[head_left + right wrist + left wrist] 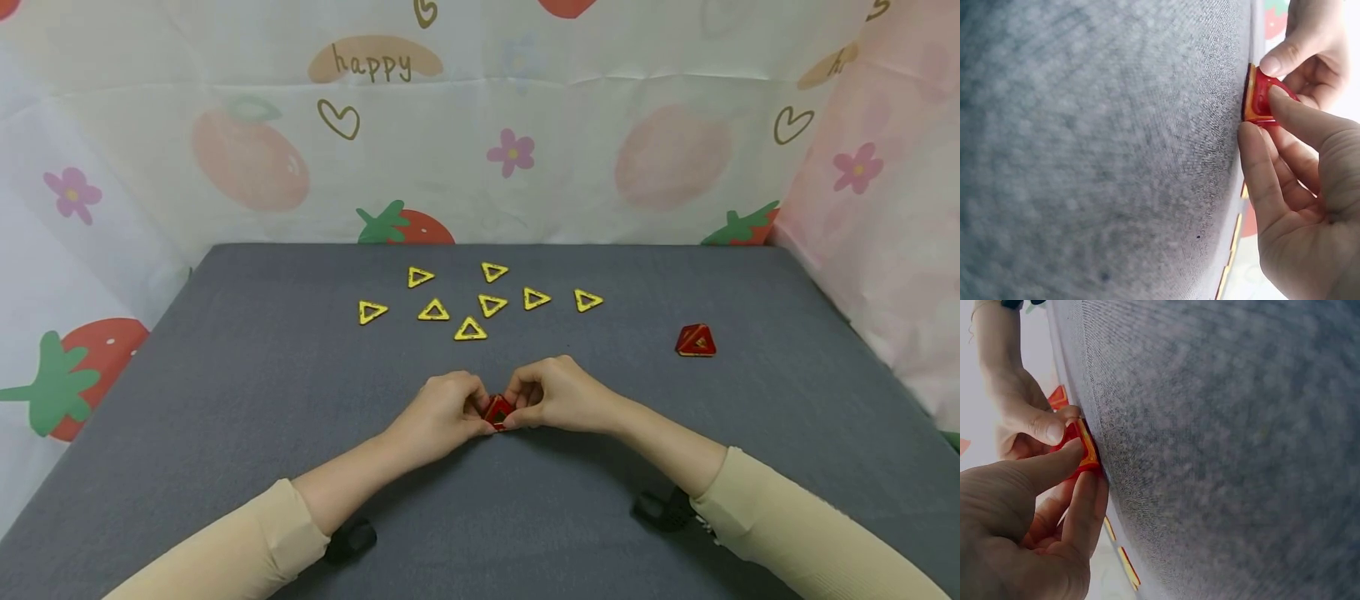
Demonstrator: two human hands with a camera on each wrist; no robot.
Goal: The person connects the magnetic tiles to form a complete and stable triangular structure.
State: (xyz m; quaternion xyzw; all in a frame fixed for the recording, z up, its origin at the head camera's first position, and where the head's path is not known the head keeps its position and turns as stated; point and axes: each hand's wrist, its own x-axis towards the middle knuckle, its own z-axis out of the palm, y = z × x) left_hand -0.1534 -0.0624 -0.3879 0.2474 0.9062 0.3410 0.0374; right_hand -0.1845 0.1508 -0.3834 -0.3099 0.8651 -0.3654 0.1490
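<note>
Between both hands a small red pyramid (498, 409), built of triangular tiles with hollow centres, sits on the grey cloth near the middle of the table. My left hand (448, 411) pinches its left side between thumb and fingers. From the other side, my right hand (564, 395) pinches it too, thumb at the front. Close up in the left wrist view, the red faces (1089, 449) show a yellow lower edge. In the right wrist view that base edge (1250, 94) lies against the cloth. Fingers hide parts of the pyramid.
Several yellow-edged triangular tiles (470, 330) lie flat and scattered beyond the hands. A second red pyramid (696, 341) stands at the right. Grey cloth (225, 367) covers the table, with a printed curtain (570, 108) behind its far edge.
</note>
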